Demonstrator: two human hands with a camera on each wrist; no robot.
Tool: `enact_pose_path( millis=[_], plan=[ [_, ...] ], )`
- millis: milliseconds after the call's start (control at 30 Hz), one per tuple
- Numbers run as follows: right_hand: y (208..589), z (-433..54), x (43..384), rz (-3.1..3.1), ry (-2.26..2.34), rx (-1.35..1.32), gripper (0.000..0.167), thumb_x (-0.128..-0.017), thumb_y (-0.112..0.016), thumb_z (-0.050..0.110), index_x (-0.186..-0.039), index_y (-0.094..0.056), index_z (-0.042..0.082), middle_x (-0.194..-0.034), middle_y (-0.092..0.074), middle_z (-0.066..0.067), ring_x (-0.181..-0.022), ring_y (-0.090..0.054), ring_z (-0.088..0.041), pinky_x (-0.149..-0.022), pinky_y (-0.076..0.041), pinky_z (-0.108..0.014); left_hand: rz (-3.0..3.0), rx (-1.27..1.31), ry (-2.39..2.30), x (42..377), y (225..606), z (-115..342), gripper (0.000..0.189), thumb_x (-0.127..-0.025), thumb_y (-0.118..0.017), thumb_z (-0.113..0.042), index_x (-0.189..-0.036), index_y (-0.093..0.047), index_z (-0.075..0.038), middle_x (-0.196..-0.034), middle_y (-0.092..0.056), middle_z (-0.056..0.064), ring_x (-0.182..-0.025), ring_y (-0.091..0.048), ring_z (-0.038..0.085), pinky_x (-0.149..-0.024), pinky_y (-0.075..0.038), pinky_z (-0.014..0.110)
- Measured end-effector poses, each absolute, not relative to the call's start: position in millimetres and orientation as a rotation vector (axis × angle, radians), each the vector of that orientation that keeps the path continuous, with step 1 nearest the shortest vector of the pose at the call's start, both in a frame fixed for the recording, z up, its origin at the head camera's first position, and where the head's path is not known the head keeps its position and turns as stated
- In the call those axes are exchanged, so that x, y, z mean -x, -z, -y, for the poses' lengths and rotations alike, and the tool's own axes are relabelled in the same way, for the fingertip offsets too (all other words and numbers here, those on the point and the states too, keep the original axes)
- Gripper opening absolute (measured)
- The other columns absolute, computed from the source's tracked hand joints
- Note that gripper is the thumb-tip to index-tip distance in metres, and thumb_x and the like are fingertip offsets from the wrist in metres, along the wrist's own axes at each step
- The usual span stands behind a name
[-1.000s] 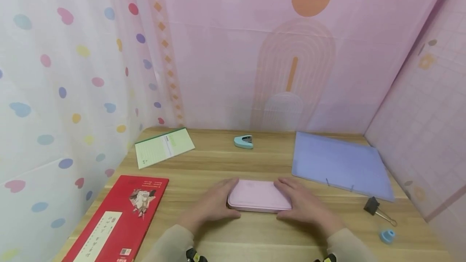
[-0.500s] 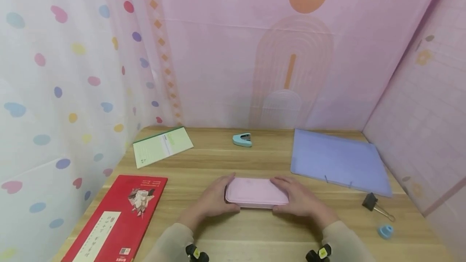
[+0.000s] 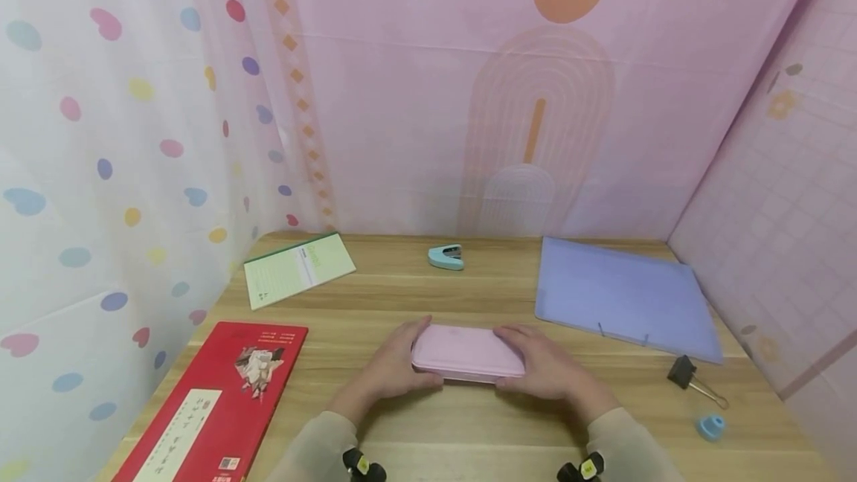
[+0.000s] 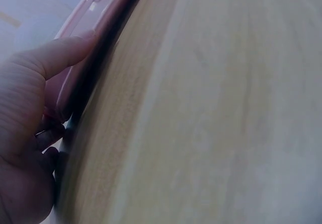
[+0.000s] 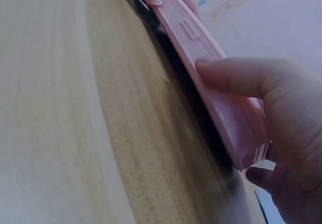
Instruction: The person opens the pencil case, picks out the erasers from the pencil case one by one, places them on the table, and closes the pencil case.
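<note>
A pink pencil case (image 3: 469,352) with rounded corners lies lid-up between my two hands, near the middle of the wooden table. My left hand (image 3: 395,367) grips its left end, thumb along the near side. The right end is held by my right hand (image 3: 545,363), thumb also on the near side. In the right wrist view, a small rectangular latch shows on the pencil case (image 5: 221,100) between the thumbs. Dark shadow runs beneath it, and I cannot tell whether it touches the table. The fingers behind the case are partly hidden.
A red copybook (image 3: 221,393) lies at left, a green notepad (image 3: 300,271) behind it. At the back stand a light-blue stapler (image 3: 445,257) and, to the right, a blue-violet folder (image 3: 626,300). A black binder clip (image 3: 683,372) and a small blue cone-shaped piece (image 3: 711,427) lie at right.
The pencil case and my right hand have shifted slightly left and a little away from me. Both hands keep their grip throughout. The head view has moved slightly.
</note>
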State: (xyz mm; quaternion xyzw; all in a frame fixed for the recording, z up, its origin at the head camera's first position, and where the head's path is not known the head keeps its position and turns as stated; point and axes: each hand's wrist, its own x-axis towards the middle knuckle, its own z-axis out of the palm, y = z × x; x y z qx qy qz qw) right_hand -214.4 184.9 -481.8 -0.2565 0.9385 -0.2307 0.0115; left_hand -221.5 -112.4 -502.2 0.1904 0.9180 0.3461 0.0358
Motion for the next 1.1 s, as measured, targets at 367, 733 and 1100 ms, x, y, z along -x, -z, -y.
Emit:
enact_pose_path(
  millis=[367, 733, 1100],
  plan=[
    [477, -165, 212, -2.949, 0.556, 0.924, 0.086, -0.075, -0.073, 0.054, -0.146, -0.042, 0.017, -0.149, -0.041, -0.003, -0.135, -0.037, -0.028, -0.109, -0.026, -0.059, -2.889, -0.604, -0.958, 222, 504, 109, 0.113, -0.059, -0.078, -0.069, -0.146, -0.038, -0.009, -0.142, -0.045, 0.011, -0.131, -0.039, 0.03, -0.107, -0.033, 0.049],
    [478, -161, 212, -2.98, 0.517, 0.928, 0.085, -0.074, -0.074, 0.054, -0.143, -0.045, 0.016, -0.147, -0.043, -0.003, -0.134, -0.038, -0.026, -0.111, -0.021, -0.058, -2.876, -0.746, -0.945, 222, 502, 105, 0.105, -0.065, -0.081, -0.056, -0.147, -0.036, -0.007, -0.144, -0.043, 0.012, -0.134, -0.036, 0.031, -0.109, -0.031, 0.049],
    [481, -161, 210, -2.962, 0.533, 1.013, 0.08, -0.077, -0.072, 0.053, -0.144, -0.045, 0.018, -0.148, -0.042, -0.007, -0.134, -0.039, -0.028, -0.112, -0.021, -0.055, -2.948, -0.993, -0.643, 220, 492, 94, 0.094, -0.07, -0.075, -0.06, -0.145, -0.043, -0.012, -0.146, -0.043, 0.007, -0.135, -0.036, 0.027, -0.111, -0.027, 0.049]
  ],
)
